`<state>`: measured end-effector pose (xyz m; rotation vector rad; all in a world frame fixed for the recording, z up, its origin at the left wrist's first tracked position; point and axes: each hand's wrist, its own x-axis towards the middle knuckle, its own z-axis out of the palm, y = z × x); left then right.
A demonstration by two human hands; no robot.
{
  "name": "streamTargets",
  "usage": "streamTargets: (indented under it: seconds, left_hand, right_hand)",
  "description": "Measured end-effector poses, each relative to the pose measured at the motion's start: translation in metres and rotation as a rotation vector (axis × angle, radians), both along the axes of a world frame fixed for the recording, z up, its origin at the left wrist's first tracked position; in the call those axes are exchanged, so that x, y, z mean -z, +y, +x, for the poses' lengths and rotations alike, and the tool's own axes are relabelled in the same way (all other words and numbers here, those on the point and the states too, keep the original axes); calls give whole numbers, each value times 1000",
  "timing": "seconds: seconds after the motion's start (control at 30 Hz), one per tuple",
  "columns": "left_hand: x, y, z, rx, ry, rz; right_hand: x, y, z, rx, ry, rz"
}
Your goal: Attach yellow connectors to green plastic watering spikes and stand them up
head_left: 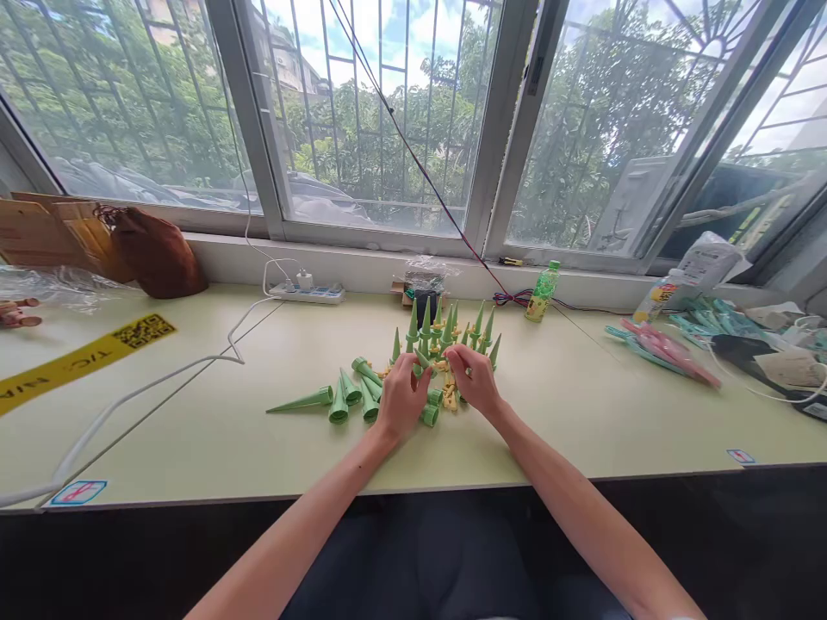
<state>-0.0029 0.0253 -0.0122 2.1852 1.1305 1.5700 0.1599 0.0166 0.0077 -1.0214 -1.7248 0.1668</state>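
Left of the bottle (pixel 543 291) and nearer us, we find a cone (pixel 422 358) pinched in the left hand (pixel 402 398); the right hand (pixel 478 379) makes a narrow pinch, contents, if any, indiscernible. Upright cones (pixel 412 331), also left of the bottle, could topple if a knuckle brushed them.

So the cones (pixel 339 403) mid-frame are a soft minty green, with pale yellow pieces (pixel 450 398) mixed in. Tabletop (pixel 581 430) is kinda washed-out yellow-green. Far left there's a bright yellow strip (pixel 71 363) with black lettering and a blocky black QR code (pixel 143 334). Reddish-brown pouch (pixel 158 254) upper left, pink and teal packets (pixel 675 355) at right.
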Motion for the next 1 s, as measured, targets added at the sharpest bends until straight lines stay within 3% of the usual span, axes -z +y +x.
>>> streamTargets:
  seconds: [0.5,0.7,0.87,1.0]
  left_hand:
    - [0,3,-3,96,170,84]
    - [-4,-3,-2,131,103,66]
    - [-2,-3,-1,115,66,53]
    - [2,-2,-1,91,89,51]
  right_hand:
    - [6,0,-11,-62,-134,95]
    - [-7,-10,-4,-15,-95,155]
    - [-18,-26,22,177,-47,253]
    - [-16,-27,54,437,11,300]
